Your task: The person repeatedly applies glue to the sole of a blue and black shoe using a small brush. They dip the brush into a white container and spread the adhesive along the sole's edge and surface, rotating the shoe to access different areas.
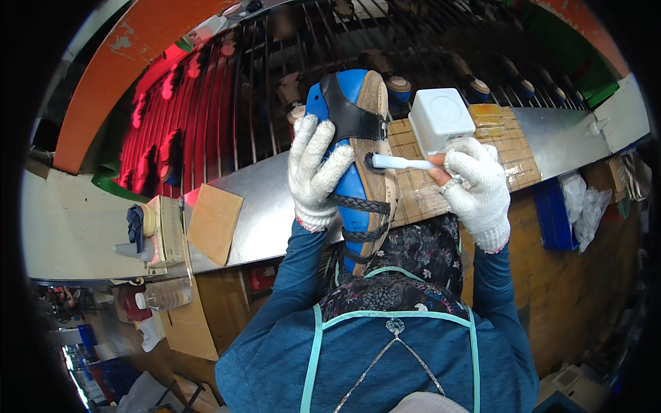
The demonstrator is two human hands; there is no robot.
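A sandal point(370, 193) with black straps and a brown sole is fitted on a blue shoe last point(352, 84). It stands upright, its sole side turned to the right. My left hand point(313, 172), in a white knit glove, grips the sandal and last from the left, fingers against the blue side. In my gloved right hand point(478, 186) is a small brush point(407, 163) with a white handle, pinched between bare-tipped thumb and finger. Its dark bristles touch the sole edge near the middle. Just beyond that hand, a white square plastic container point(442, 113) sits on the taped cardboard point(420, 196).
Ahead runs a rack of metal rods point(265, 82) carrying more shoes on lasts, lit red at the left. A metal ledge point(261, 227) borders it. Brown board point(215, 224) lies left; a blue bin point(553, 213) with plastic bags stands right. A clear bottle point(169, 294) lies lower left.
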